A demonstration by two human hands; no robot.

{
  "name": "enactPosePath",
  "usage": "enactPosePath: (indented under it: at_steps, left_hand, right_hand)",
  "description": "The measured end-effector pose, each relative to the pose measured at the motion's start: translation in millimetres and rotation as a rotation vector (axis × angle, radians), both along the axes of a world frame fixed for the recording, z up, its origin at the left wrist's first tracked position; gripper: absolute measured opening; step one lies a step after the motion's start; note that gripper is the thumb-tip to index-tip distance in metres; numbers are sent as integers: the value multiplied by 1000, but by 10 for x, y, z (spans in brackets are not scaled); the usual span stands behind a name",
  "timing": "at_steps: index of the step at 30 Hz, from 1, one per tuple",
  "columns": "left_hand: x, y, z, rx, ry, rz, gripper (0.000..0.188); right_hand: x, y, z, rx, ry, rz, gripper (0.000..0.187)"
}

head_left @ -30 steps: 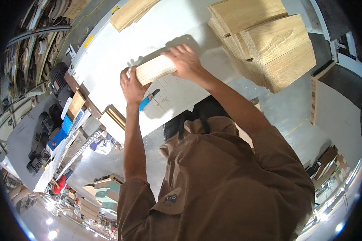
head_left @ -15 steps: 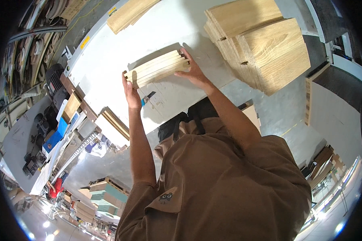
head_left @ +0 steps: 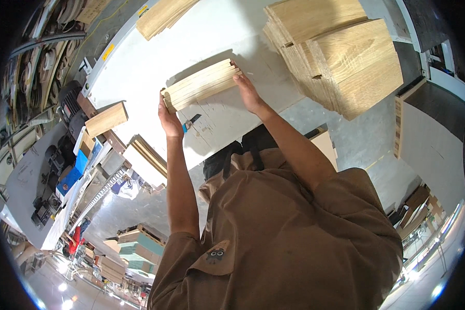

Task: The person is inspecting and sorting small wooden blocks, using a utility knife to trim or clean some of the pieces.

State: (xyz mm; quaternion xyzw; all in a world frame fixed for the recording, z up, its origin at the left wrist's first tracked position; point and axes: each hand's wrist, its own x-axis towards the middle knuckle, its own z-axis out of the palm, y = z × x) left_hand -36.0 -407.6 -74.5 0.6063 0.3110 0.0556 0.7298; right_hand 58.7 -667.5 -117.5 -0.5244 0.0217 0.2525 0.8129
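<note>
Between my two hands is a stack of several narrow light-wood boards [head_left: 201,85], their long edges facing me and their ends nearly flush. My left hand [head_left: 169,120] is closed against the stack's left end, with the fingers partly hidden behind it. At the right end my right hand [head_left: 248,93] presses, the thumb on the near side and the other fingers mostly hidden. Just below the stack, a utility knife [head_left: 192,123] with a blue part lies on the white tabletop [head_left: 227,124], near my left wrist.
Tall piles of wood-grain panels [head_left: 354,67] stand at the right. More boards [head_left: 165,18] lie at the far left of the table. One board [head_left: 107,120] sticks out at the left edge, above some upright strips [head_left: 147,157]. A machine [head_left: 70,111] stands beyond.
The boards in my hands have become more even, their right ends lining up. My right thumb has shifted up along the end. At the left edge, a board now reaches further over the tabletop.
</note>
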Motion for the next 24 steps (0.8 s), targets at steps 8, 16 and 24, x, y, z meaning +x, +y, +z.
enactPosePath:
  at_steps: [8,16,24]
  left_hand:
    - [-50,74,-133,29,-13,1,90]
    - [-85,213,-316,7,-36,-21,86]
    - [287,-87,643,1141,135,-641,127]
  right_hand:
    - [37,-42,159,-65,-1,66,91]
    - [122,-282,-83,-220,-191,204,119]
    - [607,-463,194,-871,-874,451,143]
